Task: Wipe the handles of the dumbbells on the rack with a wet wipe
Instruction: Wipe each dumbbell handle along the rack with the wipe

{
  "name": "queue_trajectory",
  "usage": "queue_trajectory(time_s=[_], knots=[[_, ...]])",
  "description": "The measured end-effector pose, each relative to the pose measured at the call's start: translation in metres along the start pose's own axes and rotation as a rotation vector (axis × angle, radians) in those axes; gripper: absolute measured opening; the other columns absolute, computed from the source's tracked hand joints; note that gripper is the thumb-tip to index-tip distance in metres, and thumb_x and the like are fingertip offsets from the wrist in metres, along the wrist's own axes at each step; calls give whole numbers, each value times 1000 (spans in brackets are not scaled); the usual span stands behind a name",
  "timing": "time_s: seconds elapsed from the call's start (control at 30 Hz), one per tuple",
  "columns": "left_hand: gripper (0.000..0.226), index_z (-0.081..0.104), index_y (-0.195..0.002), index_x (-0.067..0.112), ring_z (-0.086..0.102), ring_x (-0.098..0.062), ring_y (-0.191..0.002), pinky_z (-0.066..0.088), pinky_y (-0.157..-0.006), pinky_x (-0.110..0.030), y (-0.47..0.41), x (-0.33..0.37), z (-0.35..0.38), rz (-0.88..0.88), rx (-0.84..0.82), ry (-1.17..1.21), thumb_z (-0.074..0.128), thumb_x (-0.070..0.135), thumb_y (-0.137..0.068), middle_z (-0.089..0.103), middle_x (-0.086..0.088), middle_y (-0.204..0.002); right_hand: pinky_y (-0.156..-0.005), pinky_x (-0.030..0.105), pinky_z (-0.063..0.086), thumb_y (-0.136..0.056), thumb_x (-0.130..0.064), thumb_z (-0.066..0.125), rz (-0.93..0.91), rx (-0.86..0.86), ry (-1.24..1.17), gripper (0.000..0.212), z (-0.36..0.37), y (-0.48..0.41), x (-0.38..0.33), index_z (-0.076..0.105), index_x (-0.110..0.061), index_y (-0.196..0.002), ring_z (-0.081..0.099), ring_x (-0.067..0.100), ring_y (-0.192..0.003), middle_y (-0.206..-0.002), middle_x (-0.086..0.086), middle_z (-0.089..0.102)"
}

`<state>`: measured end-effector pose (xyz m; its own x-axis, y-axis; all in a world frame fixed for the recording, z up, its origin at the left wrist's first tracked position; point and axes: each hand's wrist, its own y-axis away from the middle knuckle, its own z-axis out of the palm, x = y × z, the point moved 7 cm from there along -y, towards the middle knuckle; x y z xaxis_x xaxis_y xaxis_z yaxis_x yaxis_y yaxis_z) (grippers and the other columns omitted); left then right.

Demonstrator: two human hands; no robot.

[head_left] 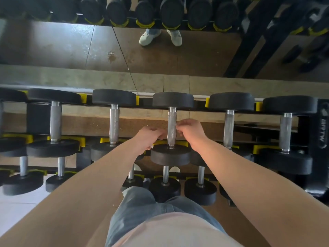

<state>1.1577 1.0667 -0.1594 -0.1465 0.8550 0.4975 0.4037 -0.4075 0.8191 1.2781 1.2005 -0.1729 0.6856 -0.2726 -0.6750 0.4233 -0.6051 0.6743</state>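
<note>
target: dumbbell (172,154) on the top tier of the rack (322,157), lying front to back in yellow cradles (183,143), neighbours on both sides
handle: knurled steel handle (172,125), bare metal showing between the two hands
left hand: left hand (148,136) just left of the handle at its near end, fingers curled under, knuckles up
wet wipe: wet wipe (151,147) shows only as a small white scrap poking out under the left hand, near the front weight head; rest is hidden, gripped in that hand
right hand: right hand (193,133) just right of the handle, about mid-length, fingers curled with tips at the steel; pale sliver at the fingertips, cannot tell whether it pinches wipe, handle or nothing
lower tier: smaller dumbbells (165,186) on the shelf below, partly covered by the forearms
mirror: mirror (160,50) behind the rack reflects dumbbell ends and a pair of white shoes (160,37)
body: jeans (138,207) and a light shirt at the bottom edge
</note>
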Motion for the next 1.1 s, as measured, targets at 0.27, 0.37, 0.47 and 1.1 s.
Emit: queue_trajectory(time_s=[0.27, 0.37, 0.47, 1.1], knots=[[27, 69, -118, 20, 61, -22, -97, 44, -66, -27, -2, -1, -4, -27, 8, 0, 60, 40, -101, 68, -6, -111, -73, 30, 49, -96, -15, 64, 13, -116, 28, 6, 3, 1, 0, 66, -12, -101, 60, 16, -78, -87, 5, 65], [25, 71, -111, 19, 62, -24, -98, 44, -68, -28, -4, -5, -4, -51, -5, -5, 60, 39, -101, 68, -8, -112, -69, 25, 46, -97, -18, 64, 56, -208, 164, 7, 10, 12, 19, 65, -13, -103, 63, 15, -81, -92, 4, 66], [24, 71, -100, 17, 60, -22, -92, 45, -65, -27, -3, -8, -6, -81, 6, -12, 60, 37, -101, 68, -10, -108, -75, 31, 52, -95, -12, 65, 30, -172, 142, 2, 6, -1, 9, 66, -13, -97, 65, 20, -86, -92, 6, 67], [27, 72, -104, 13, 59, -21, -85, 47, -72, -28, -5, -14, -7, -112, 17, 33, 61, 38, -101, 69, -14, -108, -76, 33, 56, -96, 2, 57, 135, -154, -416, 14, 5, -27, 2, 64, -2, -107, 62, 23, -80, -91, 13, 66]])
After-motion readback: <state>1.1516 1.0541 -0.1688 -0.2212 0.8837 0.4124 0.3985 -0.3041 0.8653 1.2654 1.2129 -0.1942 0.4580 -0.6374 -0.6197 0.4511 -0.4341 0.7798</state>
